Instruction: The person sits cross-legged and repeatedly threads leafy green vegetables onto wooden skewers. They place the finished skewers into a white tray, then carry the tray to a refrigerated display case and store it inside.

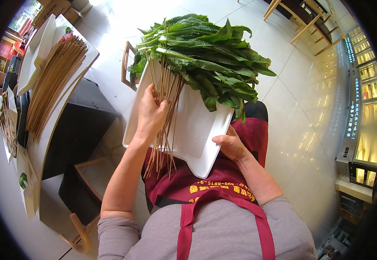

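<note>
A white plastic tray [196, 128] rests on my lap, tilted. Its near right edge is held by my right hand [231, 144], thumb on top of the rim and fingers mostly hidden below. Long leafy greens [211, 58] are piled across the tray's far end, their leaves hanging over the right side. Thin wooden skewers [164, 143] run from the stem ends towards me and stick out past the tray's near edge. My left hand [152, 112] has its thumb and fingers around some of these skewers, just below the stems.
On the table [91, 53] at left lies a large bundle of bare skewers [57, 81] beside a white tray [39, 55]. Behind my tray, more greens [138, 66] show by a wooden frame [125, 65]. A chair [78, 191] stands lower left; a lit cabinet [368, 107] is at right.
</note>
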The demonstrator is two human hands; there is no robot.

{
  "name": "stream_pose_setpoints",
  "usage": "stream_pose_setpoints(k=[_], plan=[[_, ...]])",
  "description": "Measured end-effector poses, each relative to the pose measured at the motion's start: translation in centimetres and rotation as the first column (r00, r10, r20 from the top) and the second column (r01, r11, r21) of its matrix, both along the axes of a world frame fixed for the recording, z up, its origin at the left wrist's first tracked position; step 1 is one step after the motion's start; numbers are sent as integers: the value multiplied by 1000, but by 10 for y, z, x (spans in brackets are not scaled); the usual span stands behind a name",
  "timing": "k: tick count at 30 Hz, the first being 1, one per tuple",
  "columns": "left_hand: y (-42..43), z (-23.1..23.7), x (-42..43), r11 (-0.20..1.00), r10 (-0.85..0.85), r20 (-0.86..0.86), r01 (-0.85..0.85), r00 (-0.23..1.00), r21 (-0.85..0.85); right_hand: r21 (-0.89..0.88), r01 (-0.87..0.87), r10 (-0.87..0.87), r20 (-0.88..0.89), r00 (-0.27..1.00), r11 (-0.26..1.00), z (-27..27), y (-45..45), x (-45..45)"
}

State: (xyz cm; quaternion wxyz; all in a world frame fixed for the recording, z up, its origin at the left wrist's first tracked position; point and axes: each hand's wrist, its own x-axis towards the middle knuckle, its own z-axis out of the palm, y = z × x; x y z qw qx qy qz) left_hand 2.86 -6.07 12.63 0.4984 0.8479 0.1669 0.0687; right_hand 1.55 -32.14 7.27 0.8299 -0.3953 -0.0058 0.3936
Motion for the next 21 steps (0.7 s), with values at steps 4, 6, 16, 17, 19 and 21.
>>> stream_pose_setpoints(k=[4, 6, 16, 17, 19, 21], plan=[[-7, -4, 13, 981, 103, 8, -103, 995, 166, 5, -14, 14, -6, 1000, 1000, -2, 1, 1], [-9, -4, 20, 967, 121, 95, -139, 988, 214, -35, 19, -19, 8, 1000, 999, -2, 2, 1], [-5, 3, 28, 964, 134, 197, -174, 971, 202, -22, 15, -16, -14, 1000, 1000, -2, 0, 1], [-6, 5, 28, 961, 139, 220, -185, 966, 204, -24, 9, -9, -24, 1000, 1000, -3, 0, 1], [-9, 12, 25, 946, 131, 269, -201, 954, 254, 3, -16, 16, -49, 999, 1000, -5, -2, 2], [-14, 18, 22, 912, 100, 319, -215, 943, 349, 9, -1, 2, -48, 999, 1000, -7, -2, 2]])
